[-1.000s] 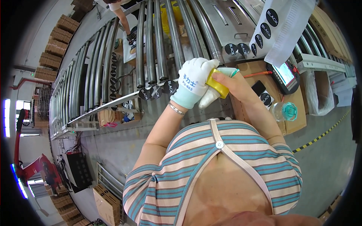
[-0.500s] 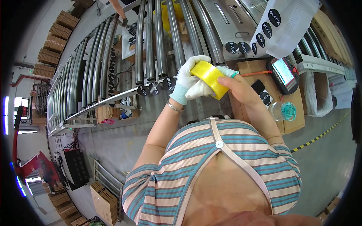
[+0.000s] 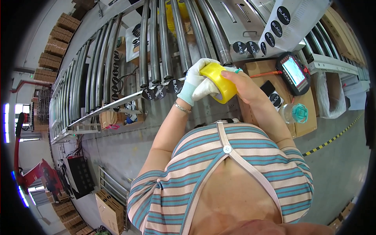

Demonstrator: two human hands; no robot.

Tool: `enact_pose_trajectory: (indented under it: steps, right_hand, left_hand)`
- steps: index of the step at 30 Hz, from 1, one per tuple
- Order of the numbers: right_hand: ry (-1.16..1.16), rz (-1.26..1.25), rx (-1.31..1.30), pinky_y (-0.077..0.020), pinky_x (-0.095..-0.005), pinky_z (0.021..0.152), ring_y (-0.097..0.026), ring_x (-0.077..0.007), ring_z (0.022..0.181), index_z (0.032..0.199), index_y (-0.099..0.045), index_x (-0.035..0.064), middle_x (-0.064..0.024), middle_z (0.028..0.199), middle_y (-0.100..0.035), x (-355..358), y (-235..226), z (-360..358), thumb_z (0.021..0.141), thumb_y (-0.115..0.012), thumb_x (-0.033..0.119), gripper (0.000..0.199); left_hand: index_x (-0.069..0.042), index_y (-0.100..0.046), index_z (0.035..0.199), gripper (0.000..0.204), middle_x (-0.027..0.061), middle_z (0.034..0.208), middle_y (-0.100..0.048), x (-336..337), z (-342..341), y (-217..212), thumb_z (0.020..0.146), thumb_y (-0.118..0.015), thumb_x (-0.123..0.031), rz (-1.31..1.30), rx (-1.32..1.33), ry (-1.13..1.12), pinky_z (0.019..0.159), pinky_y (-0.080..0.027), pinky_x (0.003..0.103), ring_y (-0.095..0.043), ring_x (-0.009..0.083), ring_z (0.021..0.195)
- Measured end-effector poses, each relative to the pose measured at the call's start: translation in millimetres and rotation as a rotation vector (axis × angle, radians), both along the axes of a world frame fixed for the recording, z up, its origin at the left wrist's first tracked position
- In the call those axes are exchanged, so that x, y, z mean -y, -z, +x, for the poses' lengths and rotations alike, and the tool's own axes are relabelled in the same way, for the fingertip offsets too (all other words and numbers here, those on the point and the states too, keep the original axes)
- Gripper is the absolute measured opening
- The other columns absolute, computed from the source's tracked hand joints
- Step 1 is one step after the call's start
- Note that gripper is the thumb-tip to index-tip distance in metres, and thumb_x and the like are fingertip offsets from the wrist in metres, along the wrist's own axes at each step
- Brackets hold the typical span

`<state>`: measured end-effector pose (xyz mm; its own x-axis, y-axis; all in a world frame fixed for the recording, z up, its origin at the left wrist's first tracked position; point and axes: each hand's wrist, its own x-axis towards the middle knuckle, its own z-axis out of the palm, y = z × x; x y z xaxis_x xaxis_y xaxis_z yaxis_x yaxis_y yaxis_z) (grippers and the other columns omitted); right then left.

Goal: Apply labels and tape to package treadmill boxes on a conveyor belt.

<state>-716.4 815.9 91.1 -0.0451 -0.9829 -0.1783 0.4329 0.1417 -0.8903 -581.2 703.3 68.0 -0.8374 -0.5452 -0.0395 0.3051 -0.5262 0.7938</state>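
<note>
**Warehouse roller line, tape in hand**

Setting: grey floor (image 3: 117, 149), roller conveyor (image 3: 156, 43) at 11 o'clock. Gloved left hand (image 3: 196, 80) and bare right hand (image 3: 241, 84), both closed around yellow tape roll (image 3: 217, 80) at 12 o'clock. Handheld screen (image 3: 293, 72) and bottle (image 3: 294, 113) at 2 o'clock.

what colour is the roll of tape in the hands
Yellow; the roll of tape shows best in the head view.

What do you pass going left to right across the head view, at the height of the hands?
Metal rollers → gloved left hand → yellow tape roll → bare right hand → handheld screen device → white bag.
</note>
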Motion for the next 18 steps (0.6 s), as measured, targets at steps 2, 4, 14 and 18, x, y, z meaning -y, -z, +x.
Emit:
enact_pose_trajectory:
  steps: [2, 4, 14, 18]
  right_hand:
    - [-0.006, -0.020, 0.044, -0.0457, -0.0232, 0.071, -0.059, -0.0091, 0.080, 0.107, -0.061, -0.0006, -0.0040, 0.092, -0.064, -0.9, 1.9, -1.9, 0.091, -0.053, 0.030, 0.035]
    - [-0.105, -0.056, 0.085, -0.0459, -0.0240, 0.075, -0.059, -0.0090, 0.084, 0.110, -0.059, -0.0008, -0.0038, 0.097, -0.064, -0.8, 7.1, -7.4, 0.092, -0.052, 0.027, 0.034]
    - [-0.051, -0.173, -0.037, -0.0450, -0.0229, 0.072, -0.058, -0.0077, 0.083, 0.109, -0.059, 0.0007, -0.0005, 0.094, -0.062, -3.6, 1.6, -9.2, 0.090, -0.056, 0.022, 0.029]
    - [-0.033, -0.104, -0.163, -0.0435, -0.0218, 0.069, -0.055, -0.0065, 0.080, 0.108, -0.061, 0.0012, -0.0002, 0.092, -0.062, 2.8, -2.8, -4.7, 0.090, -0.056, 0.024, 0.029]
  left_hand:
    - [-0.001, -0.054, 0.108, 0.022, 0.0099, 0.107, -0.058, 3.7, -0.5, -3.6, 0.087, -0.050, -0.004, 0.026, 0.015, 0.023, 0.089, -0.049, 0.033, -0.058, 0.0195, 0.097]
    - [-0.002, -0.053, 0.108, 0.026, 0.0076, 0.105, -0.057, 3.7, -0.3, -4.8, 0.082, -0.057, 0.001, 0.050, 0.031, 0.042, 0.088, -0.049, 0.031, -0.058, 0.0172, 0.096]
    - [-0.006, -0.057, 0.105, 0.028, 0.0072, 0.099, -0.060, -4.4, 0.1, -6.7, 0.078, -0.062, -0.003, -0.616, 0.193, -0.249, 0.084, -0.048, 0.030, -0.059, 0.0183, 0.091]
    - [-0.010, -0.059, 0.103, 0.033, 0.0102, 0.092, -0.059, -4.0, 2.2, -27.4, 0.071, -0.066, -0.010, -1.430, 0.358, -0.431, 0.076, -0.048, 0.035, -0.059, 0.0269, 0.086]
